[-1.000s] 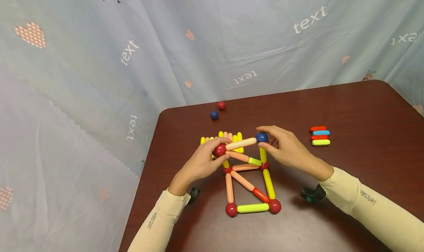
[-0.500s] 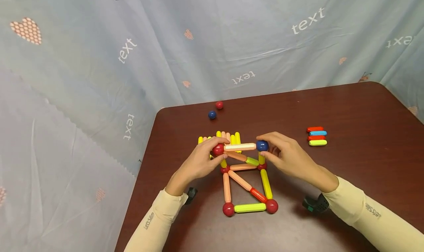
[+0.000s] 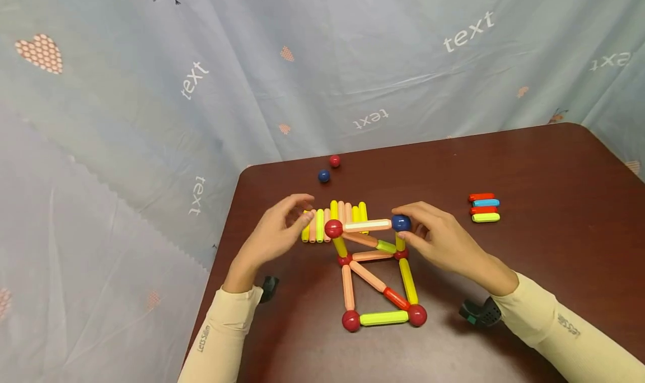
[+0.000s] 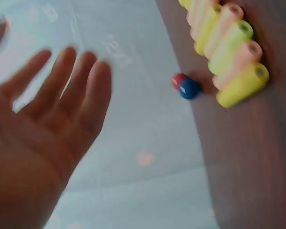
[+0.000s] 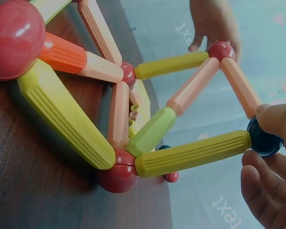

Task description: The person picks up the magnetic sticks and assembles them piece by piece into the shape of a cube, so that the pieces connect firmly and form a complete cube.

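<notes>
A frame of coloured rods and balls stands on the table, with a flat square base and an upright square at its back. My right hand [image 3: 435, 234] pinches the blue ball [image 3: 401, 223] at the upright's top right corner between thumb and fingers. A peach rod [image 3: 368, 226] runs from that ball to a red ball [image 3: 333, 229] at the top left. Yellow rods [image 5: 195, 153] form the upright's sides, and a peach and green diagonal crosses it in the right wrist view. My left hand [image 3: 274, 226] is off the frame, left of the red ball, fingers loosely bent around nothing.
Behind the frame lies a row of yellow, peach and green rods [image 3: 319, 226]. A loose blue ball [image 3: 324, 176] and red ball [image 3: 335, 160] sit near the table's back edge. Several short rods [image 3: 485, 210] lie at the right. A curtain [image 3: 373, 64] hangs behind the table.
The blue ball came down slightly onto the right yellow rod, levelling the top peach rod. My left hand then let go of the red ball and moved left. My right hand keeps its pinch.
</notes>
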Demonstrator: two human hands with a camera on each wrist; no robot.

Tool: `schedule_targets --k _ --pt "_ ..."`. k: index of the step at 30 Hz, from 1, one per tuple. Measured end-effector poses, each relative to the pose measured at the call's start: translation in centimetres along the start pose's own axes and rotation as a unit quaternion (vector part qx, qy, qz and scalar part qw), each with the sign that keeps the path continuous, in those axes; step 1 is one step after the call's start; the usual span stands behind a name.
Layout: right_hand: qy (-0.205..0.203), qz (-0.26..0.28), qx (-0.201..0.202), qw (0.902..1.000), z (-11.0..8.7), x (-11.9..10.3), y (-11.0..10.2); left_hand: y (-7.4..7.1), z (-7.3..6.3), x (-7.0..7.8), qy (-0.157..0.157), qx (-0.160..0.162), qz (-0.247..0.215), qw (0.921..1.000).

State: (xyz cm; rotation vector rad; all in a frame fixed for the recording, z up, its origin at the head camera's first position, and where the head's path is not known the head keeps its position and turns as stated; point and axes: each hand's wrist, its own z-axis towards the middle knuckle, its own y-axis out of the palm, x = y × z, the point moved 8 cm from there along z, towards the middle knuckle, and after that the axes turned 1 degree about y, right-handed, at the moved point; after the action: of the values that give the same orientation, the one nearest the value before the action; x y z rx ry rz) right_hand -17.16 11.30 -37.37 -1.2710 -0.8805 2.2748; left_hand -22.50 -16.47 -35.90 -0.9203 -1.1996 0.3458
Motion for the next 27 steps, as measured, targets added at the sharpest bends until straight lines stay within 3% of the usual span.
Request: schedule_targets --k 2,4,9,15,19,27 --pt "0.001 0.000 0.001 1.0000 0.0 0.0 -0.1 -0.7 0.4 -1.6 -0.033 0.031 0.010 0.9989" --pt "0.002 -0.002 -0.001 1.0000 0.1 0.0 -0.2 -0.5 0.9 -3.5 -0.074 0.041 0.028 0.9960" --pt "0.005 -0.008 -0.010 0.9999 0.1 0.0 -0.1 1.6 2.0 -7.6 -0.173 0.003 0.092 0.9806" --pt "0.004 -0.005 -0.015 0.9999 -0.1 -0.1 0.1 3.2 2.8 -10.6 -0.259 -0.031 0.121 0.9577" --pt "0.009 -0.006 -0.018 0.9998 -0.1 -0.1 0.3 3.6 3.3 -11.2 -0.284 -0.037 0.126 0.9496" --pt "0.013 -0.006 -0.010 0.9998 -0.2 0.1 0.2 3.9 3.6 -11.2 -0.289 -0.046 0.122 0.9483"
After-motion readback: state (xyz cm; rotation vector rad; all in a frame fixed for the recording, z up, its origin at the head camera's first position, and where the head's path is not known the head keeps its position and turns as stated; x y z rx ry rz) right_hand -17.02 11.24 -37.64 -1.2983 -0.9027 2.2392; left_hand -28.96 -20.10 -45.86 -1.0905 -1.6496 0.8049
